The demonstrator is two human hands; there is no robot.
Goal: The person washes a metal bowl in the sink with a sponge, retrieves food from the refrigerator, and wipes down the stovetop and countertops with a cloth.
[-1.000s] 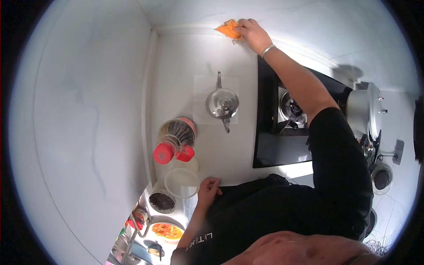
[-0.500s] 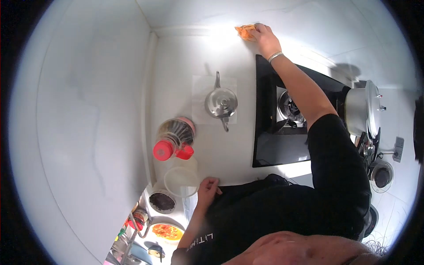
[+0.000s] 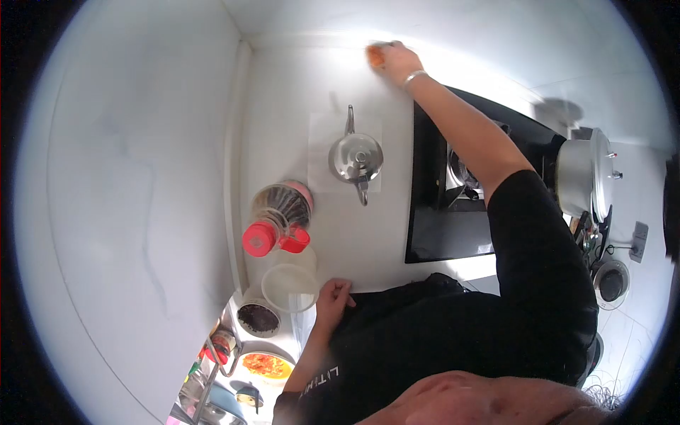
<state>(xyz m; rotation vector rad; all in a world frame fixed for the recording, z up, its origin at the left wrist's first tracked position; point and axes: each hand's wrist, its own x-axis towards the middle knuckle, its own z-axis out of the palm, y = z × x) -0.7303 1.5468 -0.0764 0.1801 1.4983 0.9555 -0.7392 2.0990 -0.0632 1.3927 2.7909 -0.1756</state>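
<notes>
My right hand [image 3: 400, 62] is stretched to the far side of the counter, near the foot of the back wall. Its fingers are closed on an orange cloth [image 3: 376, 57], which is blurred by motion and partly covered by the hand. My left hand [image 3: 333, 300] rests at the counter's front edge with its fingers curled and nothing visible in them. Just left of it stands a translucent plastic tub [image 3: 290, 289]. Between the hands, a clear teapot [image 3: 356, 159] with a handle and spout sits on a pale square sheet [image 3: 321, 152].
A large bottle [image 3: 282, 202] with a red cap stands by the left wall. On the right lies a black gas hob [image 3: 446, 237], under my right arm, with a large pot [image 3: 577, 177] at its far end. A plate of red and yellow food [image 3: 268, 366] is at lower left.
My right hand has moved left with the orange cloth, slightly toward me along the back of the counter. The left hand stays at the front edge.
</notes>
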